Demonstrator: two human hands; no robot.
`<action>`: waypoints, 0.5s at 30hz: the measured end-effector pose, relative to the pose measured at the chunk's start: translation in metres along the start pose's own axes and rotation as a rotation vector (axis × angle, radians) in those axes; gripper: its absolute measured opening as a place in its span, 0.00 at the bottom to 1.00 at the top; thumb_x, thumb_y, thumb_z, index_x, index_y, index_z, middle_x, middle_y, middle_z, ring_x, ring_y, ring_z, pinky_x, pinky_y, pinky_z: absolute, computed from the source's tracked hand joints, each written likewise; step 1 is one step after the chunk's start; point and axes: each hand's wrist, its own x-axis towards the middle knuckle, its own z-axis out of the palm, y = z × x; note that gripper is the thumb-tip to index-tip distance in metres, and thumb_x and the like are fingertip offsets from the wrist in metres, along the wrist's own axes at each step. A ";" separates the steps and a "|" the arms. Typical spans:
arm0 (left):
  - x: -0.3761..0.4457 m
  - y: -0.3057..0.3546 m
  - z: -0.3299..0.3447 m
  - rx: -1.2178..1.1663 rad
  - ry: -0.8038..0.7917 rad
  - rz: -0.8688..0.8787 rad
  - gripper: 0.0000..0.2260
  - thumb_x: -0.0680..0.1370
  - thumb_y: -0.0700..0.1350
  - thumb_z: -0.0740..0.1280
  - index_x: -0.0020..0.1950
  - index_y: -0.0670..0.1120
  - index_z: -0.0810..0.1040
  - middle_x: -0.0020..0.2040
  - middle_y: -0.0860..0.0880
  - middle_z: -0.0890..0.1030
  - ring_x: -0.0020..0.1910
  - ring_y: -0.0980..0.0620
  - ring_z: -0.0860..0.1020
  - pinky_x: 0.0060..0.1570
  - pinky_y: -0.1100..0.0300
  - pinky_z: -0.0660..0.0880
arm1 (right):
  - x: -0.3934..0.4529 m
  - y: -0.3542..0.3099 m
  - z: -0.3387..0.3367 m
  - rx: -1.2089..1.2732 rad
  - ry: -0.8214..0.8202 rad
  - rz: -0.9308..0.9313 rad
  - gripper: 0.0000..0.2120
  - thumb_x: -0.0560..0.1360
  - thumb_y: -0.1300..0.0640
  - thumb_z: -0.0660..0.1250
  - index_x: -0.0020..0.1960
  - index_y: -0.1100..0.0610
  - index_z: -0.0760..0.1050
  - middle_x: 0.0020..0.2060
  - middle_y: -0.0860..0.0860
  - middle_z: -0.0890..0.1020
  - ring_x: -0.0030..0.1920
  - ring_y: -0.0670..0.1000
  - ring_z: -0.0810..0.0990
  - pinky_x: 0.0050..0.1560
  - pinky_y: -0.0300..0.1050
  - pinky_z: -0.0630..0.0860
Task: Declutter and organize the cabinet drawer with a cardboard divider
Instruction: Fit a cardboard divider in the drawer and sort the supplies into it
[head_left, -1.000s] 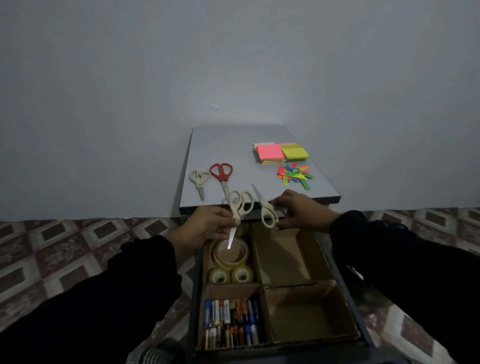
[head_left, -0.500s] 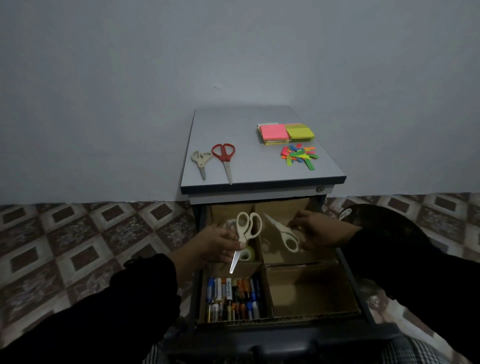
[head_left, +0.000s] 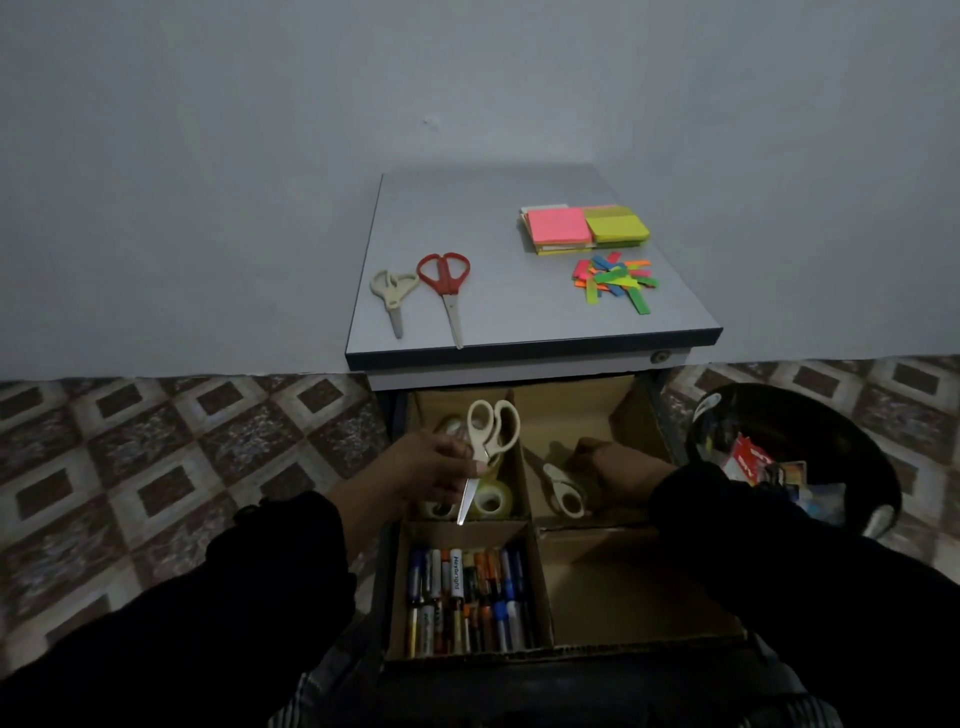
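**Two scissors at the drawer**

My left hand (head_left: 431, 467) pinches cream scissors (head_left: 485, 447), blade down, above the tape rolls (head_left: 491, 500) in the far left compartment. My right hand (head_left: 618, 467) lies on other scissors (head_left: 563, 493) in the far right compartment of the cardboard divider (head_left: 524, 483); its grip I cannot tell.

On the cabinet top (head_left: 519, 312) you have two scissors (head_left: 415, 291) left, sticky notes (head_left: 584, 228) right. In your drawer (head_left: 644, 592), tape rolls (head_left: 491, 499) sit behind the pens (head_left: 467, 597); a bin (head_left: 795, 457) stands right.
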 end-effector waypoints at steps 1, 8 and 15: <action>0.002 -0.001 -0.001 -0.010 0.001 0.000 0.05 0.72 0.35 0.71 0.45 0.40 0.77 0.32 0.48 0.77 0.28 0.56 0.76 0.29 0.66 0.76 | 0.001 0.001 0.002 -0.003 -0.004 0.008 0.25 0.73 0.55 0.69 0.69 0.56 0.68 0.65 0.55 0.67 0.63 0.56 0.70 0.64 0.43 0.66; 0.012 -0.005 0.002 -0.035 -0.035 -0.016 0.05 0.73 0.34 0.69 0.42 0.41 0.74 0.32 0.48 0.74 0.25 0.59 0.75 0.29 0.68 0.75 | 0.003 -0.002 0.015 -0.017 0.011 -0.003 0.20 0.77 0.54 0.64 0.67 0.56 0.69 0.64 0.55 0.69 0.61 0.55 0.72 0.60 0.42 0.67; 0.020 -0.008 0.007 -0.065 -0.067 -0.040 0.06 0.73 0.33 0.69 0.41 0.42 0.74 0.31 0.50 0.76 0.28 0.58 0.75 0.31 0.66 0.77 | 0.000 -0.005 0.017 0.018 -0.005 0.030 0.21 0.76 0.54 0.64 0.68 0.56 0.68 0.63 0.56 0.70 0.61 0.56 0.72 0.61 0.43 0.67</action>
